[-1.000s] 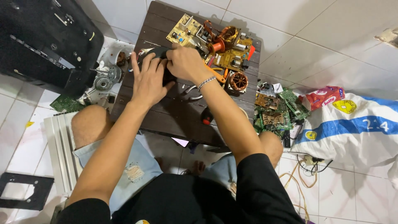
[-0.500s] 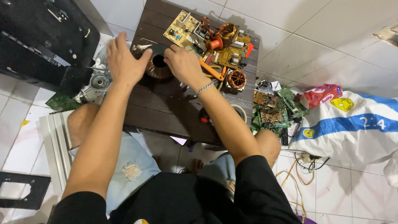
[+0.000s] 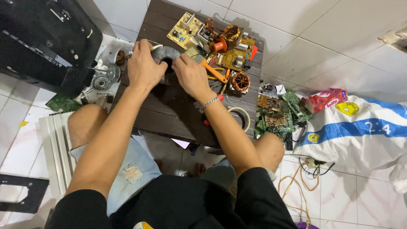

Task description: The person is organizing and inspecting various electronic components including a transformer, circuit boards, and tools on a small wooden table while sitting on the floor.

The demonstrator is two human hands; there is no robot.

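Both hands have closed back together since half a second ago: left hand and right hand now clamp a grey ring-shaped part over the dark wooden table, just beside the orange-handled pliers and circuit boards.

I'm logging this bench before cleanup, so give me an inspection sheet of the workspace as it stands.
Surface: dark wooden table, low, on white tiled floor.
Job's things: grey rounded part gripped between left hand and right hand.
Clutter: circuit boards, copper coil, orange-handled tool, tape roll.
Hands: both closed on the grey part.
Cables: loose cords on the floor.
Surroundings: black casing, scrap board pile, white sack.
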